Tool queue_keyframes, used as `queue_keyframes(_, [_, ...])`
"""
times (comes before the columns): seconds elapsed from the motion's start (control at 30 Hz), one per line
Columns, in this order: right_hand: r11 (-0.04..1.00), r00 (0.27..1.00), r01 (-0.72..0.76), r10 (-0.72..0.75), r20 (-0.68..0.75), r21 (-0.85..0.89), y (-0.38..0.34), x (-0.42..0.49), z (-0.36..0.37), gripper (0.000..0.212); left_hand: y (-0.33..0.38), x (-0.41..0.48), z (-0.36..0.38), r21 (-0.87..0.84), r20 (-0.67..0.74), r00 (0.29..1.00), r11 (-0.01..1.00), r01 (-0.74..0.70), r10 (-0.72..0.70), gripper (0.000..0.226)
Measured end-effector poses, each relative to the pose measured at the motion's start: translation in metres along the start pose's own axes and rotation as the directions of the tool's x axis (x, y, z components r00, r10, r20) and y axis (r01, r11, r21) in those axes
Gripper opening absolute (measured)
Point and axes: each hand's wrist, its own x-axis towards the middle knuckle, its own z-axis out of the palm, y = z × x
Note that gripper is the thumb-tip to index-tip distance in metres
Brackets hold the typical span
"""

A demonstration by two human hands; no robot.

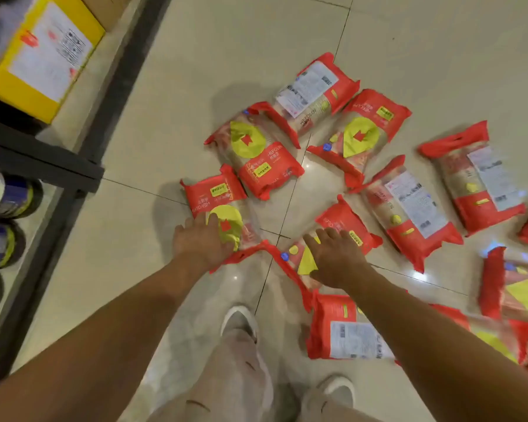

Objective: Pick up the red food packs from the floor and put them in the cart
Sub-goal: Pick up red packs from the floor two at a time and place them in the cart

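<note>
Open-palmed, gripping nothing: left hand point(201, 242) on left pack point(215, 194), right hand point(337, 258) on right pack point(343, 222). Each pack stretches lengthwise away from its hand.

Single view, head-worn, tipped steeply down and forward at the tiled floor point(171, 95) (wide lens, edges bowing), near enough that the person's own shoes point(240, 319) sit bottom-centre, shelf rack point(43, 166) at left.

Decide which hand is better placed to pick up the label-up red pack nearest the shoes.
Right. The right hand is just beyond that pack, its forearm crossing it; the left hand is over a farther pack.
</note>
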Motion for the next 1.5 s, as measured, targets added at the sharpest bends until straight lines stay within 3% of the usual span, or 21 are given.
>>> queue_keyframes(0.1, [0.978,0.995,0.101,-0.096,0.038,-0.182,0.002,0.047,0.030,0.072,-0.007,0.045,0.036,-0.235,0.080,0.981,0.953,0.191,-0.177,0.084])
queue_keyframes(0.2, [0.947,0.984,0.177,-0.170,0.050,-0.269,0.003,0.088,0.053,0.065,-0.017,0.084,0.072,-0.460,0.139,0.949,0.830,0.316,-0.285,0.098])
queue_keyframes(0.3, [0.923,0.977,0.213,-0.208,0.048,-0.321,0.004,0.117,0.060,0.056,-0.029,0.114,0.103,-0.749,0.178,0.934,0.574,0.332,-0.308,0.119])
queue_keyframes(0.4, [0.918,0.975,0.221,-0.197,0.106,-0.329,0.001,0.139,0.056,0.044,-0.044,0.131,0.126,-0.897,0.260,0.920,0.281,0.342,-0.293,0.112])
queue_keyframes(0.53, [0.934,0.978,0.182,-0.141,0.153,-0.306,0.005,0.138,0.048,0.041,-0.056,0.139,0.149,-0.929,0.304,0.914,0.130,0.347,-0.268,0.120])
queue_keyframes(0.63, [0.949,0.975,0.207,-0.181,0.128,-0.236,0.013,0.110,0.042,0.038,-0.049,0.102,0.122,-0.917,0.298,0.900,0.167,0.363,-0.318,0.107])
queue_keyframes(0.7, [0.972,0.988,0.153,-0.155,0.002,-0.180,0.016,0.080,0.030,0.043,-0.048,0.064,0.105,-0.907,0.281,0.893,0.207,0.366,-0.351,0.094])
queue_keyframes(0.83, [0.982,0.990,-0.048,0.071,-0.121,0.183,0.022,0.008,-0.032,0.053,-0.060,-0.030,0.057,-0.909,0.237,0.893,0.237,0.343,-0.382,0.091])
queue_keyframes(0.9, [0.894,0.975,-0.116,0.185,-0.120,0.432,0.024,-0.033,-0.087,0.064,-0.065,-0.085,0.015,-0.925,0.198,0.902,0.232,0.302,-0.385,0.086])
queue_keyframes(0.97, [0.721,0.945,-0.143,0.303,-0.123,0.678,0.021,-0.082,-0.149,0.073,-0.072,-0.144,-0.043,-0.933,0.175,0.907,0.231,0.277,-0.382,0.085])
queue_keyframes(1.07, [0.515,0.914,-0.107,0.388,-0.120,0.851,0.007,-0.166,-0.258,0.070,-0.080,-0.240,-0.132,-0.945,0.123,0.912,0.234,0.228,-0.391,0.086])
queue_keyframes(1.17, [0.427,0.892,0.016,0.402,-0.206,0.904,-0.014,-0.255,-0.351,0.071,-0.084,-0.335,-0.215,-0.968,0.084,0.908,0.184,0.172,-0.410,0.087])
queue_keyframes(1.27, [0.413,0.879,0.126,0.375,-0.294,0.902,-0.043,-0.334,-0.407,0.074,-0.094,-0.424,-0.275,-0.979,-0.022,0.875,0.188,0.080,-0.484,0.089])
queue_keyframes(1.5, [0.306,0.885,0.361,0.184,-0.427,0.881,-0.142,-0.494,-0.456,0.092,-0.130,-0.643,-0.332,-0.972,-0.225,0.663,0.213,-0.101,-0.714,0.083])
